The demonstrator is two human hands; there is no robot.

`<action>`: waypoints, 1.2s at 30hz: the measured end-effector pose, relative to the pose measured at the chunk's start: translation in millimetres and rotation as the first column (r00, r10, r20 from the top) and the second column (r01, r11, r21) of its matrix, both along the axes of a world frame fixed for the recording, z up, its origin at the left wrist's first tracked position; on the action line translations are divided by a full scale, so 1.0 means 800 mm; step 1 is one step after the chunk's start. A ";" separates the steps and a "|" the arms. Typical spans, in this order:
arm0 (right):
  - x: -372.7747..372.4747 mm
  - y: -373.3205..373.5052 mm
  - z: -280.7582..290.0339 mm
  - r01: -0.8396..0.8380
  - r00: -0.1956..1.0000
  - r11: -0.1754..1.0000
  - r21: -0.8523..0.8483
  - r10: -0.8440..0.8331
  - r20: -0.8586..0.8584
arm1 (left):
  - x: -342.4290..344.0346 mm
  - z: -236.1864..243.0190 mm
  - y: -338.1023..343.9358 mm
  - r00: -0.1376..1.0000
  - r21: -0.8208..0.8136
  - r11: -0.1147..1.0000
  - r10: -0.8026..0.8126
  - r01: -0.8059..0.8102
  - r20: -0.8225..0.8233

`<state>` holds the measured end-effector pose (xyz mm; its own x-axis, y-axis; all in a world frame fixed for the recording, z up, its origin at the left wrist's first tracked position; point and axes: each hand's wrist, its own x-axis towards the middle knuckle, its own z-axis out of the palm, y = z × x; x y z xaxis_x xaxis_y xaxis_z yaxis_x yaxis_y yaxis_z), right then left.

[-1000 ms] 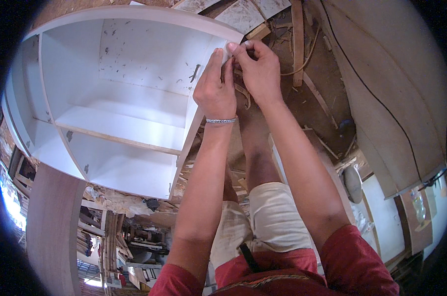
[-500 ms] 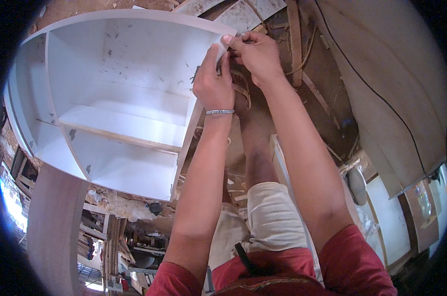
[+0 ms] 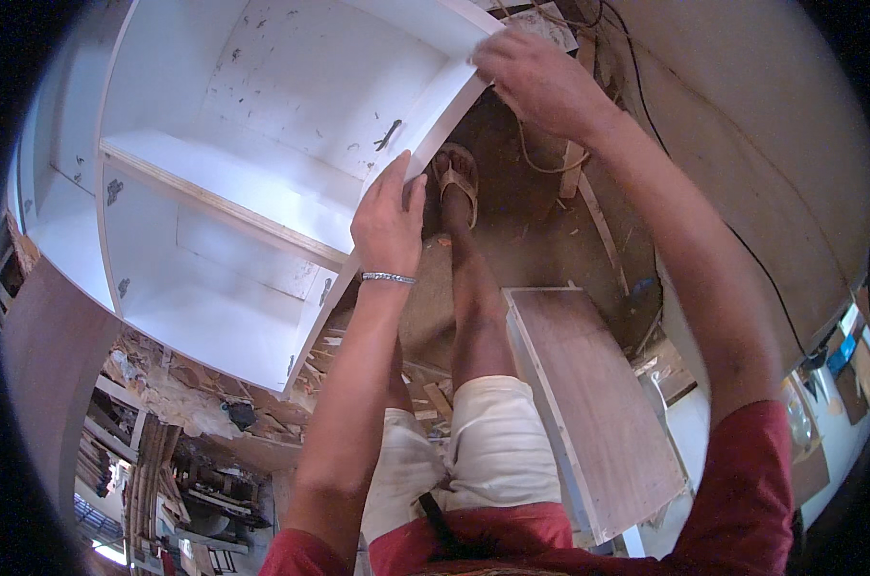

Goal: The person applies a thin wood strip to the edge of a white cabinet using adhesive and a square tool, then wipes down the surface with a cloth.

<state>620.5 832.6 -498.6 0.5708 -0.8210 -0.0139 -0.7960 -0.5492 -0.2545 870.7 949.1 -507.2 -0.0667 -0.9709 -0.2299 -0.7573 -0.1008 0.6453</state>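
Observation:
A white cabinet carcass (image 3: 291,242) with inner shelves lies with its open side facing me. My left hand (image 3: 389,219), with a silver chain bracelet at the wrist, rests on the cabinet's right side panel. Its fingers are stretched out along the front edge, with the thumb apart on the outer side. Farther up, my right hand (image 3: 540,82) is at the panel's far right corner, fingers bent over the edge. Motion blurs those fingertips, so anything between them is hidden. A small dark object (image 3: 389,134) lies inside the cabinet, near the right panel.
A brown wooden panel or box (image 3: 588,403) stands right of my legs. My sandalled foot (image 3: 456,178) is beside the cabinet. Wood strips (image 3: 603,230) and scraps litter the dirt floor. A black cable (image 3: 756,264) hangs across the grey surface at right.
Both hands were together at the corner around a small white piece. My left hand has come down along the panel edge, while my right remains near the corner. The view has shifted too.

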 end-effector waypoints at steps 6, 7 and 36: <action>-0.008 -0.010 -0.010 -0.298 0.952 0.954 0.026 0.299 -0.062 | 0.009 -0.006 0.018 0.998 0.026 0.998 0.052 -0.053 0.020; -0.010 -0.009 -0.011 -0.304 0.951 0.952 0.019 0.305 -0.054 | 0.008 -0.005 0.019 0.998 0.029 0.998 0.060 -0.060 0.018; 0.071 0.042 -0.021 -0.453 0.889 0.889 0.068 0.445 0.105 | 0.046 -0.029 0.044 0.995 -0.167 0.981 -0.088 0.096 0.055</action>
